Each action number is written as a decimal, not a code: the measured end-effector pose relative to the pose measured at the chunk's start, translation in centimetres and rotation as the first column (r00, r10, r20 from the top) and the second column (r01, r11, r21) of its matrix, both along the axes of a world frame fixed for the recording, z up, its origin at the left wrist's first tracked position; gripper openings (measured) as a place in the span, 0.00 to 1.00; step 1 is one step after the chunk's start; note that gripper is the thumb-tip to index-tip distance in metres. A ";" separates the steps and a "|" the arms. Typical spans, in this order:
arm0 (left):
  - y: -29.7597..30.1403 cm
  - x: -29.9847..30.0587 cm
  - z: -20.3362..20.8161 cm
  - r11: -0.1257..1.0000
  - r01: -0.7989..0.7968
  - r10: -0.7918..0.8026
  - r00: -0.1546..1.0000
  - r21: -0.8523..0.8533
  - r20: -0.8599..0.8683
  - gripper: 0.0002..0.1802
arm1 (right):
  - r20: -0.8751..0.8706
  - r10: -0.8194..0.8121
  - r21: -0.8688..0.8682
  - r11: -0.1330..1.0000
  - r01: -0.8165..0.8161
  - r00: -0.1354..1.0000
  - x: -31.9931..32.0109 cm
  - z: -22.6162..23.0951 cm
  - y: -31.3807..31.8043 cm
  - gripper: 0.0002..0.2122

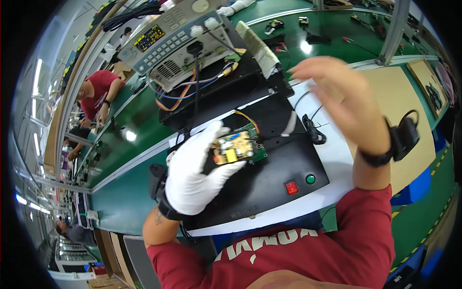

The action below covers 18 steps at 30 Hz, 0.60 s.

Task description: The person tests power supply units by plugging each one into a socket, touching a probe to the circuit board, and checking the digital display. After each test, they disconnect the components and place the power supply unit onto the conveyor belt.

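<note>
My left hand [190,173], in a white glove, grips a small circuit board [236,148] by its left side, thumb and fingers along its edges. The board carries a yellow block and other parts. Beneath it lies a green board [260,150], partly covered, with thin coloured wires at its top. Both are over a flat black box [269,178] that has a red rocker switch [291,188] and a green round button [310,179]. Bare and slightly blurred, my right hand [337,91] is raised to the right of the box, fingers stretched out, nothing seen in it.
Behind the box stand a bench instrument [168,38] with a lit screen and plugged-in cables. A black cable bundle [314,132] lies right of the box. A brown board [392,106] covers the right side. Another person [98,94] works at the far left.
</note>
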<state>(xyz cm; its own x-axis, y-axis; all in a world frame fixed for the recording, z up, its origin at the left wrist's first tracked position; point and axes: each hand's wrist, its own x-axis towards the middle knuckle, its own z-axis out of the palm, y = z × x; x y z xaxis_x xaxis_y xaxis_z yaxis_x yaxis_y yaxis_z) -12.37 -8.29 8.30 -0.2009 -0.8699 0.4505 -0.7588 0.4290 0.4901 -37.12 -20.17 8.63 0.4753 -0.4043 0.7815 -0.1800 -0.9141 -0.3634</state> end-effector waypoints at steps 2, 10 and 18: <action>0.1 0.4 0.1 0.999 -0.044 0.043 0.994 -0.006 -0.098 0.35 | -0.057 -0.152 0.196 0.967 0.161 0.987 -3.4 0.1 -2.2 0.08; 0.4 0.6 0.0 0.995 -0.078 0.095 0.949 0.067 -0.302 0.35 | -0.759 -0.290 0.228 0.720 0.655 0.583 -6.2 -7.1 -10.5 0.11; 2.3 0.0 0.4 0.999 0.012 -0.008 0.996 -0.046 0.088 0.35 | -0.696 -0.089 0.256 0.896 0.362 0.712 0.0 -11.4 -10.5 0.07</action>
